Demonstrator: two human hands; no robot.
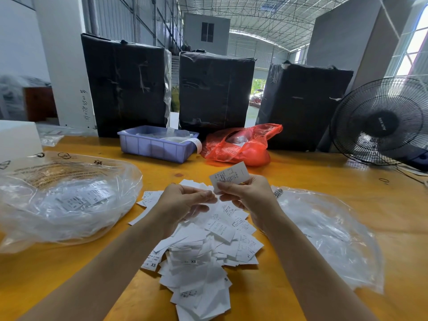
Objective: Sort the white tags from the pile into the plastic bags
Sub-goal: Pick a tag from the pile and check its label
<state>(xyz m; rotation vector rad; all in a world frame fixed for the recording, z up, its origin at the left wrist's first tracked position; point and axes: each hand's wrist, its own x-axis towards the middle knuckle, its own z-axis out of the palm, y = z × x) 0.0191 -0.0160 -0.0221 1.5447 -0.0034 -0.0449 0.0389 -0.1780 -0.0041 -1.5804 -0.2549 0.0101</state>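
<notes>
A pile of white tags (203, 256) with printed size letters lies on the yellow table (301, 172) in front of me. My right hand (245, 193) pinches one white tag (231, 173) and holds it up above the pile. My left hand (183, 200) hovers over the pile with its fingers curled, fingertips close to the right hand; whether it holds a tag is unclear. A clear plastic bag (62, 200) with tags inside lies at the left. Another clear plastic bag (328, 230) lies at the right.
A purple bin (157, 144) and a red plastic bag (238, 144) stand behind the pile. Three black wrapped boxes (215, 91) line the table's back. A black fan (379, 121) stands at the far right, and a rubber band (384, 180) lies near it.
</notes>
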